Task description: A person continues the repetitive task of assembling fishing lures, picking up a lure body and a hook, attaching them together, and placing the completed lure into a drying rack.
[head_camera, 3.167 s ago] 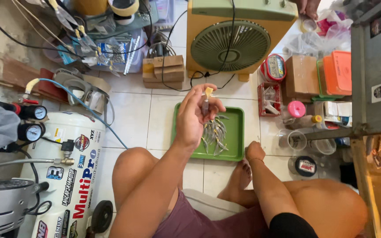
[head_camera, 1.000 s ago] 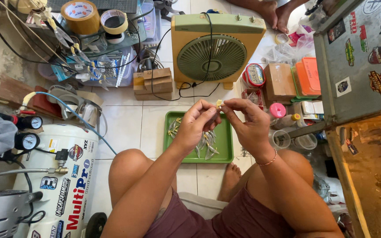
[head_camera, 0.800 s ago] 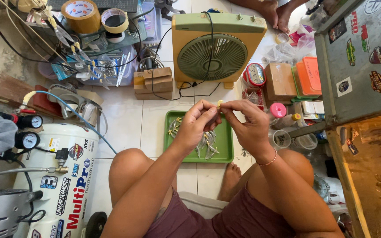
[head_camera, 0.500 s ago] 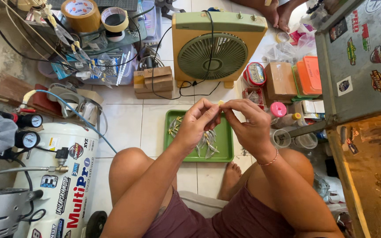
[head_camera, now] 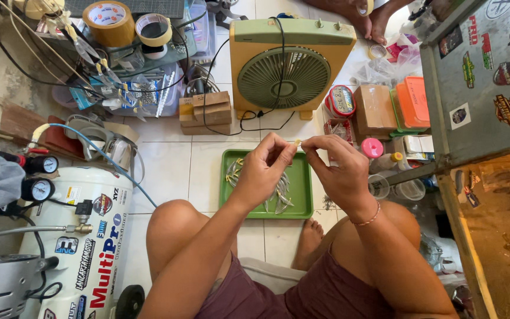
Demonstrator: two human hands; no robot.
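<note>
My left hand (head_camera: 264, 168) and my right hand (head_camera: 340, 171) meet above a green tray (head_camera: 303, 201) on the tiled floor. Between the fingertips of both hands sits a small yellowish piece (head_camera: 297, 142), pinched from either side. Several small silvery fish-shaped lures (head_camera: 280, 198) lie in the tray, partly hidden under my hands. More small pieces (head_camera: 232, 171) rest at the tray's left end. My bare knees frame the tray.
A green and yellow box fan (head_camera: 290, 68) stands behind the tray, its cable trailing. A white air compressor tank (head_camera: 84, 236) lies left. Small cardboard boxes (head_camera: 206, 112), tape rolls (head_camera: 110, 22), jars and orange-lidded containers (head_camera: 411, 103) crowd the floor. A metal cabinet (head_camera: 485, 77) stands right. Another person's feet (head_camera: 373, 18) show at the top.
3.2 s ago my right hand rested on the floor beside the tray and the left held the piece alone. Both hands have since joined on it and stay nearly still.
</note>
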